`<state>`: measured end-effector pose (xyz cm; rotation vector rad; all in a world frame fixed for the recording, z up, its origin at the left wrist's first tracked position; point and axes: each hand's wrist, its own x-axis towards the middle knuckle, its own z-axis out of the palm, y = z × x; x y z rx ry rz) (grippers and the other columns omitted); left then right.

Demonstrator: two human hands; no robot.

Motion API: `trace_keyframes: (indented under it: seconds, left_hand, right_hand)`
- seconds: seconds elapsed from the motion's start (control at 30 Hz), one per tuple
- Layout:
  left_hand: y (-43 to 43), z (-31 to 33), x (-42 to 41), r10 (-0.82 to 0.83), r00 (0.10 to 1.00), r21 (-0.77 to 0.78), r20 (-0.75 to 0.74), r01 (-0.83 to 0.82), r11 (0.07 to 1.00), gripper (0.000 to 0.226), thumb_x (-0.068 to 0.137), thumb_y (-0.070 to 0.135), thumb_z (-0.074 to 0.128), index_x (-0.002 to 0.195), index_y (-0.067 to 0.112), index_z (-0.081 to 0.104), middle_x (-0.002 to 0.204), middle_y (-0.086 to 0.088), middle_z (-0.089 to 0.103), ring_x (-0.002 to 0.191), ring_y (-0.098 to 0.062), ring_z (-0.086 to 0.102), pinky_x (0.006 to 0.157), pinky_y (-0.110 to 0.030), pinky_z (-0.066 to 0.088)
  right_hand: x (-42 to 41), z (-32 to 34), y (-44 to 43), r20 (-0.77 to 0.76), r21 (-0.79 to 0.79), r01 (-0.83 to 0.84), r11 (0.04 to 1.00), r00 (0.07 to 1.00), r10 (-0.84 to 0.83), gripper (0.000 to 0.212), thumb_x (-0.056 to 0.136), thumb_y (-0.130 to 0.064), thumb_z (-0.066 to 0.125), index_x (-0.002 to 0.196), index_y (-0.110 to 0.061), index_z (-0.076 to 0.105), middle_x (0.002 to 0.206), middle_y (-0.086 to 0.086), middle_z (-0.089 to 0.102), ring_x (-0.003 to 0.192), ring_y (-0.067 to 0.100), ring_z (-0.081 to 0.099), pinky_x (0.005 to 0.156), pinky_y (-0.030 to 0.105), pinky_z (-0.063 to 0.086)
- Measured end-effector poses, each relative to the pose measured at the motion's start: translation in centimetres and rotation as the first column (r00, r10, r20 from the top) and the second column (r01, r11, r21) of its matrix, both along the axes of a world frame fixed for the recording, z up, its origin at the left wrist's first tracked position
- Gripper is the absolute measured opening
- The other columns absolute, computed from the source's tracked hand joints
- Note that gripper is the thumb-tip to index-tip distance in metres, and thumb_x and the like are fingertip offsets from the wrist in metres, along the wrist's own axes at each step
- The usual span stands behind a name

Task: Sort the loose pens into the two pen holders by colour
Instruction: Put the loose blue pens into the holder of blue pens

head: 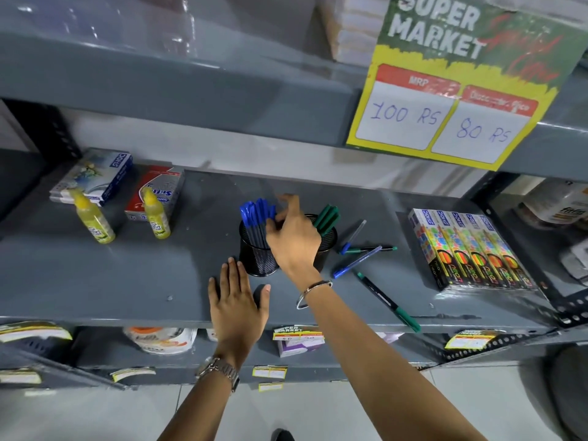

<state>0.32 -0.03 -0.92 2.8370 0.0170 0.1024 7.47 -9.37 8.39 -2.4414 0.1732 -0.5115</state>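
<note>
Two mesh pen holders stand side by side mid-shelf in the head view, the left holder point(257, 253) packed with blue pens point(256, 218) and the right holder point(327, 240) carrying green pens point(327, 218), caps up. The right hand point(292, 240) reaches between them with its fingers loosely curled against the blue bunch; whether it pinches a pen I cannot tell, since the palm hides the fingertips. It looks like a blue pen is being seated or the bunch tidied so more will fit. The left hand point(237, 294) lies flat and spread on the shelf point(127, 281) just near of the left holder, empty, probably braced there to steady the reach and stop the light holder from tipping.

Four loose pens wait right of the holders: a blue one point(353, 237) angled far, a green one point(370, 249) lying crosswise, another blue one point(356, 262) just nearer, and a long green one point(389, 302) running to the shelf's near edge. Sorting seems well along, with these four left.
</note>
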Motion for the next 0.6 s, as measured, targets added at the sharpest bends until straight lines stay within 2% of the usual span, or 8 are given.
trace_keyframes:
  seconds: [0.13, 0.27, 0.37, 0.43, 0.5, 0.6]
  left_hand:
    - [0.0, -0.1, 0.1, 0.002, 1.000, -0.019, -0.002, -0.002, 1.000, 0.074, 0.088, 0.051, 0.024, 0.135, -0.005, 0.041, 0.142, -0.022, 0.045, 0.132, -0.036, 0.042, 0.109, -0.053, 0.029]
    - [0.3, -0.5, 0.3, 0.006, 1.000, -0.011, 0.009, -0.006, 1.000, 0.078, 0.088, 0.054, 0.016, 0.139, -0.002, 0.036, 0.147, -0.020, 0.039, 0.137, -0.033, 0.036, 0.113, -0.051, 0.022]
    - [0.3, -0.7, 0.3, 0.018, 1.000, -0.008, 0.014, -0.018, 1.000, 0.081, 0.086, 0.055, 0.012, 0.143, 0.001, 0.028, 0.152, -0.016, 0.031, 0.142, -0.029, 0.026, 0.116, -0.048, 0.012]
    - [0.1, -0.5, 0.3, 0.029, 0.999, 0.001, 0.032, -0.029, 1.000, 0.079, 0.086, 0.054, 0.015, 0.142, 0.001, 0.032, 0.150, -0.017, 0.034, 0.141, -0.029, 0.028, 0.116, -0.048, 0.016]
    - [0.0, -0.3, 0.2, 0.030, 0.999, 0.031, 0.023, -0.031, 0.999, 0.079, 0.086, 0.054, 0.014, 0.140, 0.000, 0.034, 0.150, -0.017, 0.035, 0.141, -0.029, 0.028, 0.116, -0.049, 0.018]
    - [0.0, -0.4, 0.2, 0.037, 0.999, 0.033, 0.027, -0.037, 0.999, 0.077, 0.086, 0.051, 0.019, 0.137, -0.003, 0.039, 0.146, -0.020, 0.040, 0.138, -0.031, 0.034, 0.113, -0.052, 0.022]
  right_hand:
    - [0.2, -0.6, 0.1, -0.022, 0.048, 0.081, 0.996, 0.997, -0.080, 0.040, 0.083, -0.021, 0.062, 0.118, -0.018, 0.043, 0.083, 0.000, 0.069, 0.083, 0.026, 0.063, 0.056, 0.029, 0.039]
    - [0.2, -0.4, -0.1, -0.002, 0.072, 0.078, 0.994, 0.997, -0.078, 0.040, 0.083, -0.026, 0.065, 0.117, -0.017, 0.046, 0.093, 0.000, 0.066, 0.093, 0.023, 0.059, 0.061, 0.031, 0.041]
    - [-1.4, -0.4, -2.0, 0.173, 0.063, 0.067, 0.996, 0.982, -0.077, 0.037, 0.083, -0.037, 0.065, 0.114, -0.020, 0.053, 0.101, 0.000, 0.062, 0.094, 0.020, 0.058, 0.058, 0.030, 0.044]
    - [-3.2, -1.3, -5.1, 0.259, 0.069, 0.113, 0.991, 0.957, -0.127, 0.029, 0.085, -0.040, 0.060, 0.109, -0.025, 0.055, 0.099, -0.001, 0.061, 0.090, 0.020, 0.058, 0.059, 0.031, 0.046]
    - [-4.9, -2.8, -9.0, 0.232, 0.050, 0.149, 0.988, 0.960, -0.156, 0.023, 0.085, -0.034, 0.061, 0.106, -0.026, 0.058, 0.096, 0.001, 0.060, 0.092, 0.023, 0.056, 0.064, 0.034, 0.048]
    - [-6.4, -5.2, -13.8, 0.062, -0.180, -0.001, 0.984, 0.998, 0.012, 0.021, 0.079, -0.017, 0.071, 0.100, -0.015, 0.066, 0.095, 0.008, 0.067, 0.091, 0.035, 0.057, 0.070, 0.039, 0.049]
